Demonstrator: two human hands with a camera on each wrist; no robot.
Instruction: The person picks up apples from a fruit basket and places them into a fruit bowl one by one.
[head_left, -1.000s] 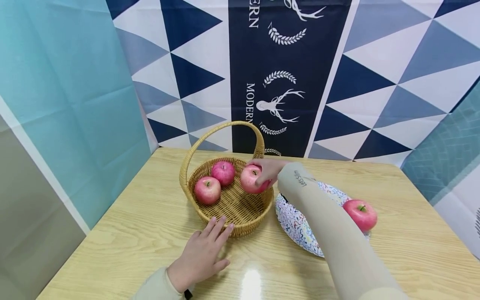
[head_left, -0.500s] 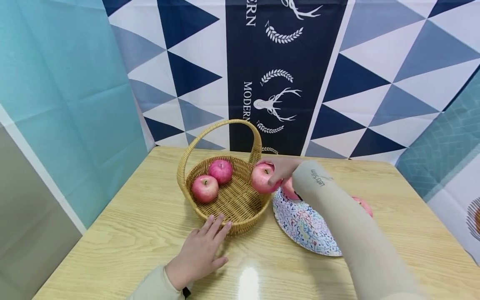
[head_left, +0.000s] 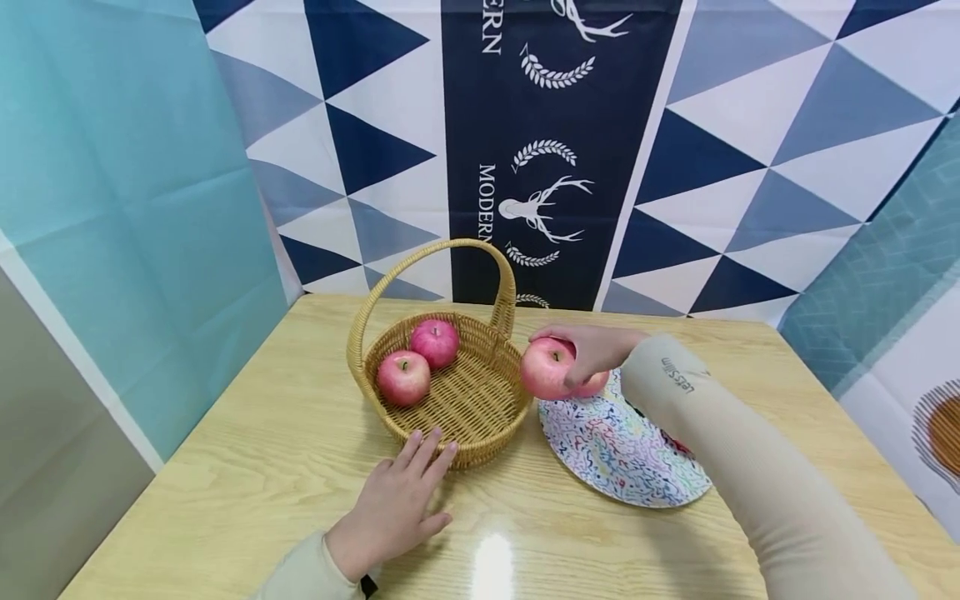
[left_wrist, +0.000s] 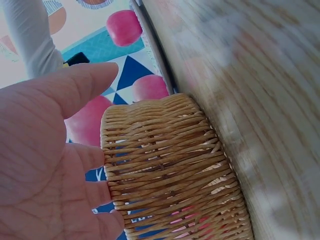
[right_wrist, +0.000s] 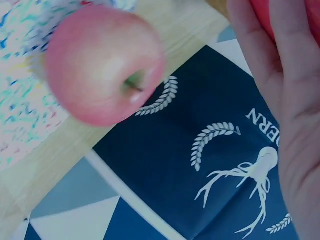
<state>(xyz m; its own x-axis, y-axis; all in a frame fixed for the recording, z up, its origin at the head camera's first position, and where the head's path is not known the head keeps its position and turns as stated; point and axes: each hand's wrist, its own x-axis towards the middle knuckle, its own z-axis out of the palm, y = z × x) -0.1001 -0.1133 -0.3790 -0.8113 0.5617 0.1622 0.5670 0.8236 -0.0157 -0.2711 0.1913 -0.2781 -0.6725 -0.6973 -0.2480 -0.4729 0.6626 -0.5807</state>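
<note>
My right hand (head_left: 600, 348) grips a pink apple (head_left: 546, 369) between the wicker basket (head_left: 472, 454) and the patterned plate (head_left: 622, 467). Behind it, partly covered by the hand, another apple (head_left: 597, 384) sits on the plate; the right wrist view shows this apple (right_wrist: 105, 65) whole, stem and all. Only a corner of the gripped apple (right_wrist: 314, 17) appears there. Two apples, a paler one (head_left: 403, 377) and a deeper pink one (head_left: 435, 343), lie in the basket's left half. My left hand (head_left: 393, 508) touches the basket's near rim with extended fingers.
The basket's tall arched handle (head_left: 465, 243) rises over its back. My right forearm (head_left: 750, 467) crosses the plate's right side and hides most of a red thing there. A patterned cloth (head_left: 540, 167) hangs behind the wooden table (head_left: 247, 417).
My right hand has carried its apple rightward, from over the basket's right part to the plate's near-left side. The left hand keeps its place at the rim.
</note>
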